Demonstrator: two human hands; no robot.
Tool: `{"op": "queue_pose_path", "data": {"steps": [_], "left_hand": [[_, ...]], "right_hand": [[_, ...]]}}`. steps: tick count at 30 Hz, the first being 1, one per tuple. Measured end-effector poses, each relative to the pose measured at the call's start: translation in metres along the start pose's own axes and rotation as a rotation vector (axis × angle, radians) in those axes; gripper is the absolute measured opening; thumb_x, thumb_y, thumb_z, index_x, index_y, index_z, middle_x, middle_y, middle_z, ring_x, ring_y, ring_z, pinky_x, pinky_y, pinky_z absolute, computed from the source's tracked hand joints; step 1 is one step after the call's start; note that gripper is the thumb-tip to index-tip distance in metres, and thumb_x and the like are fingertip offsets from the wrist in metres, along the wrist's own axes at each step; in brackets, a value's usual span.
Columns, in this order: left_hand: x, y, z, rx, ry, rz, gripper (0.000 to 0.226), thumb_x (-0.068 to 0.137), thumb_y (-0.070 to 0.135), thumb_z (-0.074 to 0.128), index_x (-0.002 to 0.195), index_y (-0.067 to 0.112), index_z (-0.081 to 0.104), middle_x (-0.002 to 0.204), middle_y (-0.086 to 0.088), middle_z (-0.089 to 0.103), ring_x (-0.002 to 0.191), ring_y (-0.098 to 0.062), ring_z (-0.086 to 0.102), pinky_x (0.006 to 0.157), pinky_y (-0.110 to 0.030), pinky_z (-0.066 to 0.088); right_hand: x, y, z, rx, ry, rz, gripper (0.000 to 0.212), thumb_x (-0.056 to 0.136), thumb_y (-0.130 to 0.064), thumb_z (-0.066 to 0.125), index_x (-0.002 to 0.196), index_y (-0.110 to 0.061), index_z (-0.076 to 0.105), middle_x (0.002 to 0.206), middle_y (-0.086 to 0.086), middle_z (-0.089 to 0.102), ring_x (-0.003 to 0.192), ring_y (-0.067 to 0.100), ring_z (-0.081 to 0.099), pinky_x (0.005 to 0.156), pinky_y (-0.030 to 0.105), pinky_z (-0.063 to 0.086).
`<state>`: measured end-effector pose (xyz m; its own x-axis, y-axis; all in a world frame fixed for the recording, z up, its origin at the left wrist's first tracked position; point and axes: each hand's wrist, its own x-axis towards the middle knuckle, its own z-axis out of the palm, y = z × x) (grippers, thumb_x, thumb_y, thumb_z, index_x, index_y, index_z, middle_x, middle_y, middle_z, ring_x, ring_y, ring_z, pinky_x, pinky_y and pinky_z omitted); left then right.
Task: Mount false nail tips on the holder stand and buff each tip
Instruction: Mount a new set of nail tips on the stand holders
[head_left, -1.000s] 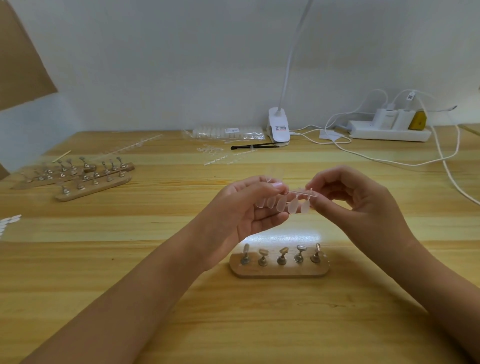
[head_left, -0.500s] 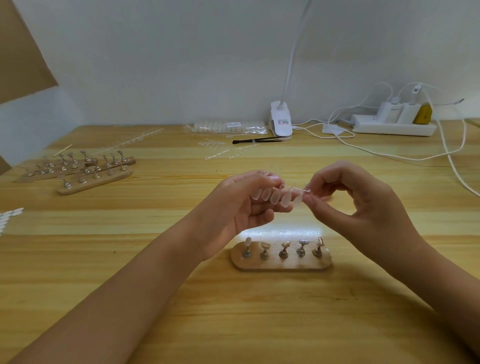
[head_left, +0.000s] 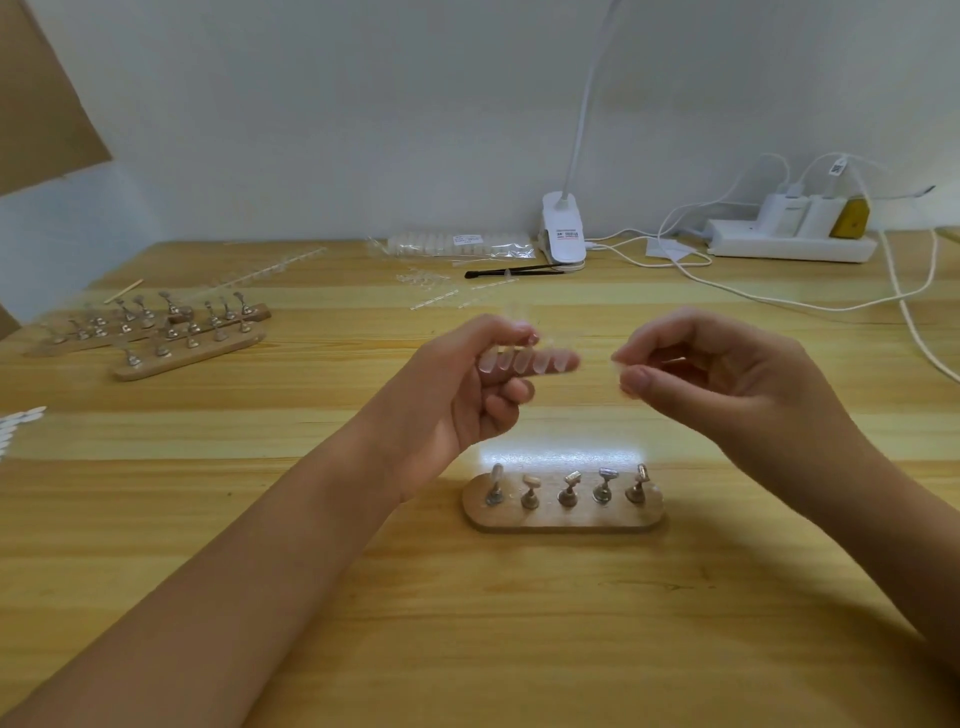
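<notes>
A clear strip of nail tips (head_left: 524, 359) hangs level in the air, tips pointing down, above and behind the stand (head_left: 563, 512). The stand, an oval wooden base on the desk, carries five small metal holders in a row, all bare.

- Two bare forearms come into view, one from the near left corner and one from the near right edge.
- No sleeves, cuffs or gloves cover either arm as far as the picture reaches.
- The left hand (head_left: 457, 384) wears no ring, watch or band.
- The right hand (head_left: 727, 379) is likewise unadorned.
- The fingers (head_left: 636, 382) end in short, plain nails with no visible coloured polish.
</notes>
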<state>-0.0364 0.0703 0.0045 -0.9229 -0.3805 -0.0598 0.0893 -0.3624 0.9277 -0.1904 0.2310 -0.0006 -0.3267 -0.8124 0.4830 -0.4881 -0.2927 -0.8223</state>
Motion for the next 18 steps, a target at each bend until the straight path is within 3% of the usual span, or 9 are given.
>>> {"op": "queue_pose_path", "data": {"steps": [7,18], "left_hand": [[0.004,0.004,-0.012,-0.354,0.245,-0.014,0.007,0.090,0.023,0.058,0.090,0.016,0.060,0.078,0.007,0.066,0.058,-0.003,0.051,0.053,-0.014,0.039],[0.006,0.001,-0.012,-0.439,0.266,-0.061,0.007,0.082,0.021,0.062,0.084,0.014,0.059,0.076,0.006,0.063,0.060,-0.004,0.051,0.054,-0.015,0.040]], "right_hand": [[-0.006,0.008,0.004,-0.408,-0.320,-0.117,0.011,0.083,-0.024,0.072,0.094,-0.022,0.071,0.095,-0.014,0.064,0.095,0.013,0.061,0.080,0.022,0.047],[-0.010,0.004,0.011,-0.495,-0.367,-0.171,0.015,0.086,-0.033,0.065,0.094,-0.022,0.071,0.096,-0.018,0.061,0.096,0.007,0.059,0.084,0.022,0.047]]}}
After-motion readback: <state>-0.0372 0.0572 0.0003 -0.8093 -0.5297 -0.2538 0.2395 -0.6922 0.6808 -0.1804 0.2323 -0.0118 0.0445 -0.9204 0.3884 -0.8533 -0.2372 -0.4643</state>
